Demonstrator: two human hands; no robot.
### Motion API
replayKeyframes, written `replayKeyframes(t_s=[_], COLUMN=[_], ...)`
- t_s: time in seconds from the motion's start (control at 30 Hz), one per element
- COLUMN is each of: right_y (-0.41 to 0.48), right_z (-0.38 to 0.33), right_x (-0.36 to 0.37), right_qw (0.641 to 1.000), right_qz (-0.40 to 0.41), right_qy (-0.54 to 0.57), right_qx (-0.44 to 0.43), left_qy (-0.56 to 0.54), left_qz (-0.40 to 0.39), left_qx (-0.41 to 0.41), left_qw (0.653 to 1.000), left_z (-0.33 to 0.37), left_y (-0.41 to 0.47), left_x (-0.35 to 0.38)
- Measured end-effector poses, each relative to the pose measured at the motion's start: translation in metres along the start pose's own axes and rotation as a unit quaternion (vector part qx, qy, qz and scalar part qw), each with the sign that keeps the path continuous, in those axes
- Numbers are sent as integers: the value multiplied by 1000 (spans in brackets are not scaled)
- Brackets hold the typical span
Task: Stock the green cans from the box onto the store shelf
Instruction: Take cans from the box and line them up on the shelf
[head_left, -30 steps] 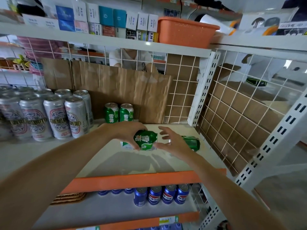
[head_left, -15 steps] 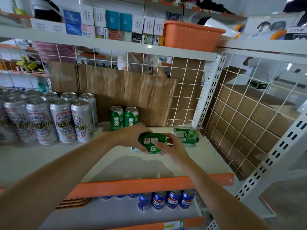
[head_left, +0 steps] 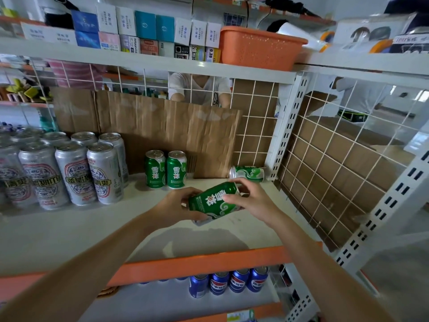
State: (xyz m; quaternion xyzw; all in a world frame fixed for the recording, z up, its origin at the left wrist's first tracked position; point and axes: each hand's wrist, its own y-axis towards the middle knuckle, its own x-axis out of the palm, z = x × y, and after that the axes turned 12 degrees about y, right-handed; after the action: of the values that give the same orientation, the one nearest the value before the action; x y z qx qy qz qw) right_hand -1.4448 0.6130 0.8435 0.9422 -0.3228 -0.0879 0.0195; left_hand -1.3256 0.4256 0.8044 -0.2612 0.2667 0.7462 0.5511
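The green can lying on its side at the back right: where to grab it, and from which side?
Probably round the mid-body of the lying can, from above and in front. It lies sideways, lid facing left, base near the corner post, with the wire grid behind.

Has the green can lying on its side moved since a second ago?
Yes: the tipped green metal can has gone back toward the rear, nearer the white slotted upright post.
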Motion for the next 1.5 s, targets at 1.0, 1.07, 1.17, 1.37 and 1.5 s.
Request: replayKeyframes(t_s=[1.0, 1.07, 1.17, 1.37, 1.5], right_y=[9, 8, 8, 2, -5], right_z=[-6, -11, -14, -10, -2], right_x=[5, 3, 1, 4, 10], right_qw=[988, 989, 989, 984, 985], right_qz=[28, 10, 0, 18, 48], right_qy=[129, 130, 132, 152, 139], right_qx=[-82, -71, -70, -86, -94], left_qy=[-253, -272, -286, -279, -277], left_qz=[-114, -119, -87, -7, 54], left_qx=[-28, -19, -18, -18, -30], left_qw=[960, 955, 954, 960, 959], left_z=[28, 32, 38, 42, 40], left_y=[-17, -18, -18, -18, -14], left_x=[25, 27, 31, 38, 41])
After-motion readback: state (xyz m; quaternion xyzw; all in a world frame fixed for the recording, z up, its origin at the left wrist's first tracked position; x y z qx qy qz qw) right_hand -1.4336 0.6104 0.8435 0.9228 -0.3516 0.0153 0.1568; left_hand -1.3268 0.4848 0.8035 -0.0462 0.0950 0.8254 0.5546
